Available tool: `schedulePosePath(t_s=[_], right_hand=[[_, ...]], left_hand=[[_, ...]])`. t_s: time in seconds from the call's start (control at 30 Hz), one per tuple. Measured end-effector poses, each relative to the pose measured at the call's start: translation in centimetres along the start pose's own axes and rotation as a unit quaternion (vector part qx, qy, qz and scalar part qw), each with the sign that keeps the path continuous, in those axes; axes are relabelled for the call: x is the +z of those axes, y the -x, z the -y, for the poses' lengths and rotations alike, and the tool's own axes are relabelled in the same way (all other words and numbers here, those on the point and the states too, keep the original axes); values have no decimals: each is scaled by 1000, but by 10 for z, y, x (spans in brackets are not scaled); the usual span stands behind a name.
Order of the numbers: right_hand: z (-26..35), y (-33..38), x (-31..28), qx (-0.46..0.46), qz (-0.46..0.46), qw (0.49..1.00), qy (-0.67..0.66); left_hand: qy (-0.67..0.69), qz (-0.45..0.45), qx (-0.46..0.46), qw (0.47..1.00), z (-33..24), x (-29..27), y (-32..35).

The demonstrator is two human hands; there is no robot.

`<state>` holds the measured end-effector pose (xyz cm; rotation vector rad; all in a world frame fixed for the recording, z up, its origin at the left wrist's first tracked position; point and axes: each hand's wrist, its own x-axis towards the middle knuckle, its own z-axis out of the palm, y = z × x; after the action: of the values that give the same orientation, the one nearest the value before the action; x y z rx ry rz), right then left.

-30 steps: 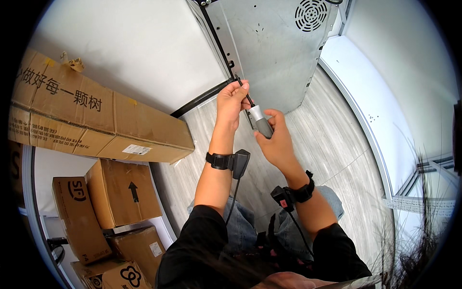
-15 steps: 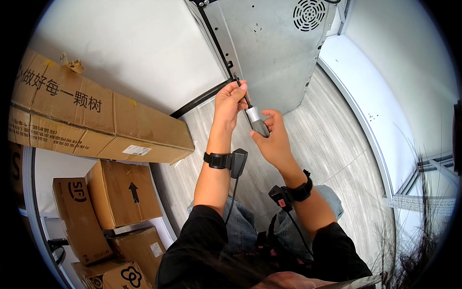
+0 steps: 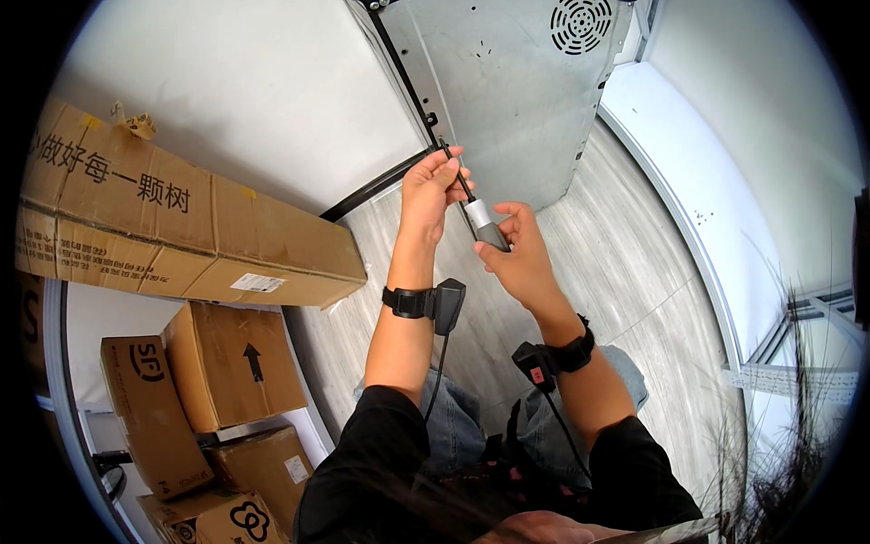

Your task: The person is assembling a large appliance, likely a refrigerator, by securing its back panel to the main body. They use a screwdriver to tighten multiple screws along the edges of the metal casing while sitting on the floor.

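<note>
A screwdriver (image 3: 478,216) with a grey and black handle and a thin dark shaft points up toward the edge of a grey metal panel (image 3: 507,82). My right hand (image 3: 517,258) grips the handle from below. My left hand (image 3: 433,189) pinches the shaft near its tip, close to a small dark fastener on the panel's left edge. Both wrists wear black bands with small devices and cables.
The metal panel has a round vent grille (image 3: 580,23) near its top. A long cardboard box (image 3: 172,227) lies at the left, with several smaller boxes (image 3: 227,363) stacked below it. Grey wood-look floor (image 3: 634,272) spreads to the right, bounded by a white wall.
Both hands and the screwdriver have shifted slightly; the right hand has turned a little on the handle. The tip stays at the panel's edge.
</note>
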<state>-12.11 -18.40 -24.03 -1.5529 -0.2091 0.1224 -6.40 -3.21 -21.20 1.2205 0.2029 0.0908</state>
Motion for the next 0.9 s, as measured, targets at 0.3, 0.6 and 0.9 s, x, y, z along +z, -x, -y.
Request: schedulePosePath(t_s=[0.3,0.6,0.9], right_hand=[[22,2,6,172,48,972,-151],[-3,0,7,50,14,999,3],[4,-2,2,110,82,981,-140]], left_hand=[[-8,7,9,1000,3,-6,-1],[-71,17,-3,997,0,0,1],[11,10,-10,1000,-2,-2,4]])
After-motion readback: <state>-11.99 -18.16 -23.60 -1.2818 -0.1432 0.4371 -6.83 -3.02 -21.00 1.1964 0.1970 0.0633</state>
